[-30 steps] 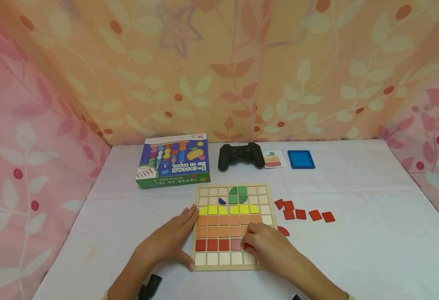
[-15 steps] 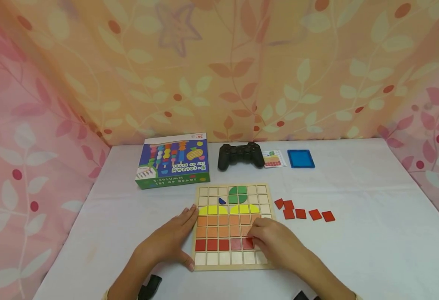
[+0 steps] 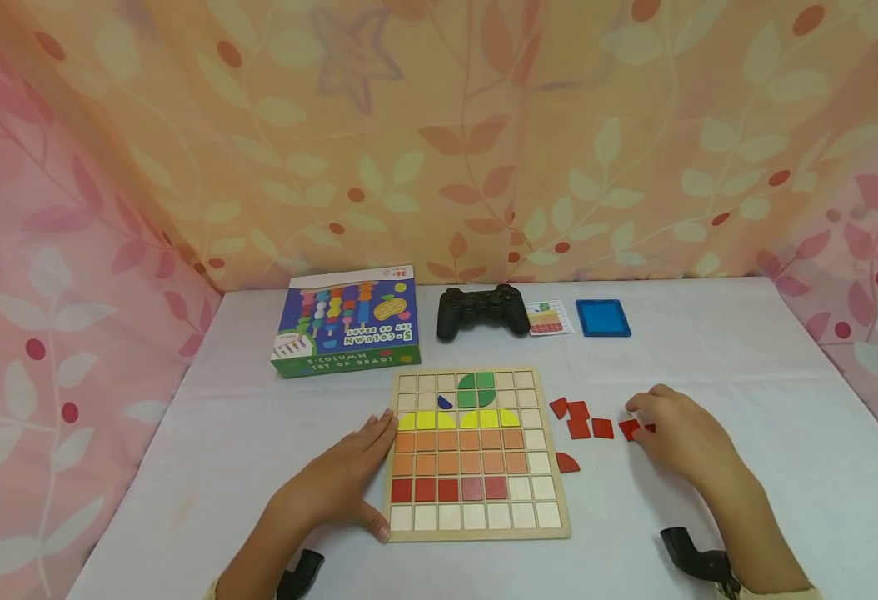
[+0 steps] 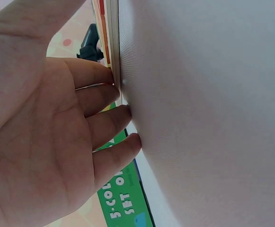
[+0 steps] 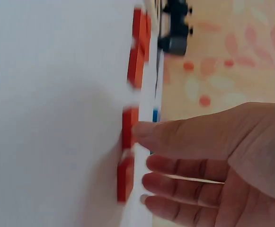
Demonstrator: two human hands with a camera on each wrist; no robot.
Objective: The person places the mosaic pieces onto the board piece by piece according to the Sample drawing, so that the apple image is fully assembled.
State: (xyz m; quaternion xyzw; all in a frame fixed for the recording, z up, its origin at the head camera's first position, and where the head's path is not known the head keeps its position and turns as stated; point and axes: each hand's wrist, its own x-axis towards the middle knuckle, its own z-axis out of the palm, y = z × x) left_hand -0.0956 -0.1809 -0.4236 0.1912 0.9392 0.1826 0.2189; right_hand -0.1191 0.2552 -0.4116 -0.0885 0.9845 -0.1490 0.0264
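Observation:
A wooden grid board (image 3: 476, 535) lies on the table with rows of green, yellow, orange and red tiles in its cells. My left hand (image 3: 337, 479) rests along the board's left edge, fingers extended; the left wrist view shows fingertips (image 4: 106, 74) at that edge. Right of the board, my right hand (image 3: 682, 437) is low over two loose red square tiles, partly covering one. In the right wrist view its thumb overlaps a red tile (image 5: 128, 130), with another red tile (image 5: 125, 179) beside it; the fingers are spread around nothing.
Several more red squares (image 3: 601, 428) and a red quarter-round tile (image 3: 567, 462) lie right of the board. Behind it are a bead-set box (image 3: 349, 321), a black game controller (image 3: 482, 312), a pattern card (image 3: 548, 318) and a blue tray (image 3: 602, 318).
My right hand has let go of a red square tile in the board's red row and moved right to the loose tiles. The left hand stays at the board's edge.

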